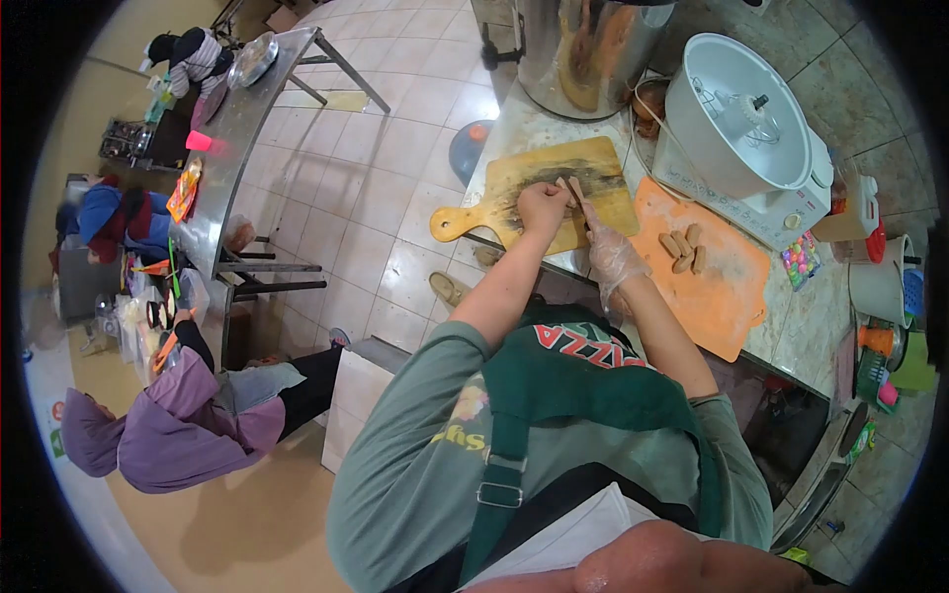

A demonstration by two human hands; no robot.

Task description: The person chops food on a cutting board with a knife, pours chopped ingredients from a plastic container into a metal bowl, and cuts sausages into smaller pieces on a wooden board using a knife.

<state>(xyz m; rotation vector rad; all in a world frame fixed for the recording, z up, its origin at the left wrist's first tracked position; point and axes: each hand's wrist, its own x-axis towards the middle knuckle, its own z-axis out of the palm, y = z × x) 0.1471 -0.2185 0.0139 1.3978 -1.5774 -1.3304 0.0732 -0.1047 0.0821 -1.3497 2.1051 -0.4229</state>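
My left hand [543, 209], bare, is closed with its fingertips pinched together over the wooden cutting board [502, 178]. A small pale piece shows at those fingertips, too small to name. My right hand [615, 259] wears a clear plastic glove and is closed around the lower end of a slim pinkish-brown strip [581, 198]. The strip's tip lies close to my left fingers; its kind is unclear. To the right, several short brown sausage-like pieces [682, 247] lie on an orange cutting board [727, 296].
A mixer with a white bowl [692, 109] stands behind the orange board. A large metal pot [593, 59] is at the counter's back. Candy-coloured packet [801, 259] lies at right. Another person [188, 425] works left, by a metal table [247, 119].
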